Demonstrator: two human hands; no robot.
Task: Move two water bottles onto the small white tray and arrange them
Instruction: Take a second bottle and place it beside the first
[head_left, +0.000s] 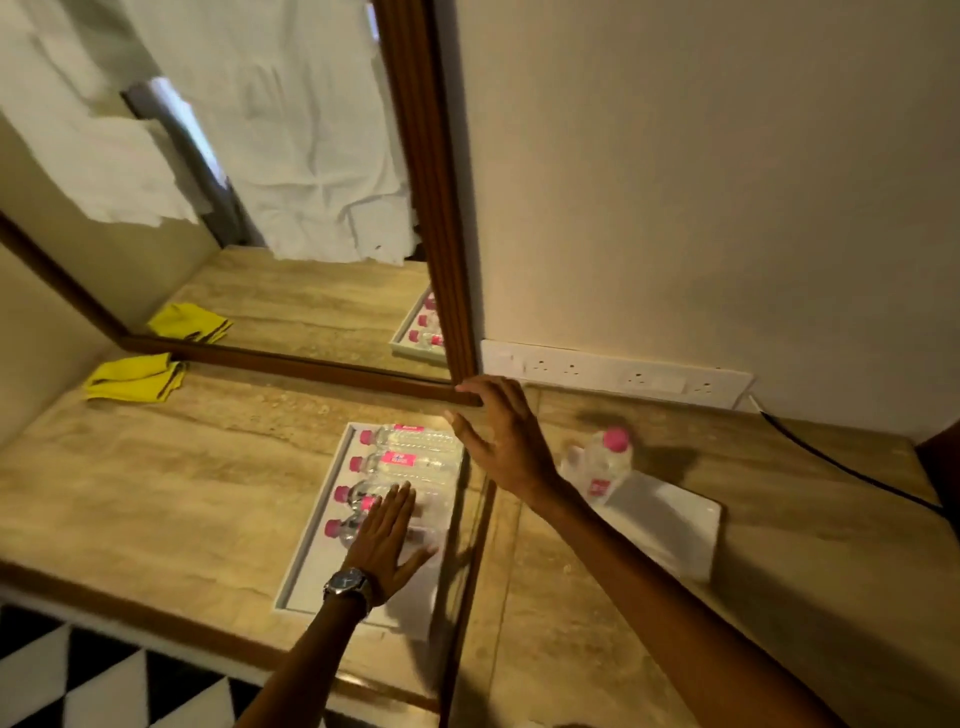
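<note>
On far right small white tray, upright bottle near edge; right hand spread, empty; left hand flat, spread over lying bottles. Risk: careless sweep topples upright bottle.

Cream wall above a beige stone-patterned counter with a brown front edge. A mirror in a dark wooden frame stands on the counter and reflects crumpled white bedding. A white socket strip runs along the wall base, with a black cable leading from its right end. Black-and-white checked floor at lower left. Lighting is warm and dim.
</note>
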